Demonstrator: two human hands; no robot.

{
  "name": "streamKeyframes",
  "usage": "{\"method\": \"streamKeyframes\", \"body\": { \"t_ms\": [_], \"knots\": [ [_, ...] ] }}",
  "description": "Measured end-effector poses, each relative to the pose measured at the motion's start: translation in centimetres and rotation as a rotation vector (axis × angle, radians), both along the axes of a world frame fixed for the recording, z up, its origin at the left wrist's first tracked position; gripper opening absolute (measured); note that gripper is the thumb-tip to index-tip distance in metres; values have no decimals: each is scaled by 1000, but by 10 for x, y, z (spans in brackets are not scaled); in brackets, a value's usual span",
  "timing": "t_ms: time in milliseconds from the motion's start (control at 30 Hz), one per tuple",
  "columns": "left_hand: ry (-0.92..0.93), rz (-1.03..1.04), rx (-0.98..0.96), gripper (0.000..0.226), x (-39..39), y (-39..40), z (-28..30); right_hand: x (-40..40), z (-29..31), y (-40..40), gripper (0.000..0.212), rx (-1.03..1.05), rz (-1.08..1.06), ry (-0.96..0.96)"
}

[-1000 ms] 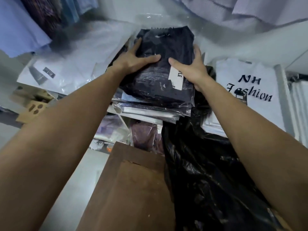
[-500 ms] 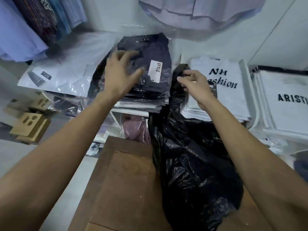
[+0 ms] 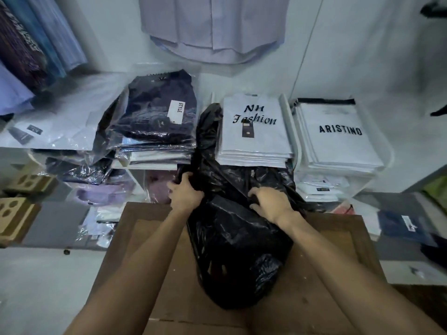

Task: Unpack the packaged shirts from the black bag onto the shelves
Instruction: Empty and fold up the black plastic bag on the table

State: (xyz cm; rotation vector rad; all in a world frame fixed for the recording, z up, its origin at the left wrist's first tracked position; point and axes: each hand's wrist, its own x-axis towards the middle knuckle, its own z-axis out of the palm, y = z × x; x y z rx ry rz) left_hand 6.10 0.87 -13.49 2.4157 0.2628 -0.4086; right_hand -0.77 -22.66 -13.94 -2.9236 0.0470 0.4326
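Head view has us looking down at the black bag [image 3: 239,245], which sits on a brown wooden desk [image 3: 150,267] right in front of the shelves. Our left hand [image 3: 185,194] has its fingers curled around the bunched plastic at the bag's left upper edge, and our right hand [image 3: 271,201] grips the crumpled plastic on the right side of the opening. What's inside the bag we can't tell, the plastic hides it.

Up on the top shelf [image 3: 154,166] there's a stack of packaged dark shirts [image 3: 154,117] in clear wrap, the top one with a white "STYLE" label [image 3: 175,111]. A loose flap of the bag pokes up just beside that stack. Right of it sits a pile of white packages printed "NH Fashion" [image 3: 254,131], then another white pile marked "ARISTINO" [image 3: 338,136]. More wrapped shirts, purplish ones [image 3: 104,192], are stuffed in the lower compartment. A pale shirt [image 3: 212,27] hangs on the wall above.
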Motion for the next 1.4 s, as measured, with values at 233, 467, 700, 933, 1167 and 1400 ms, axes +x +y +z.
{"method": "streamKeyframes", "body": {
  "t_ms": [233,467,700,933,1167,1400],
  "knots": [
    [82,-175,-246,49,-38,15,32,-31,5,-28,36,-48,-197,8],
    [73,-140,-371,58,-74,43,52,-67,4,-35,96,-55,-262,-186],
    [120,-150,-372,60,-124,45,62,-88,-7,-36,28,187,-335,-141],
    [-4,5,-303,64,-123,76,75,-110,8,-35,27,628,-164,-207],
    [-62,4,-170,60,-96,76,99,-84,37,-21,35,761,-228,-352],
    [-361,-141,476,41,-77,55,95,26,26,-10,17,1437,-855,-52]
  ]
}}
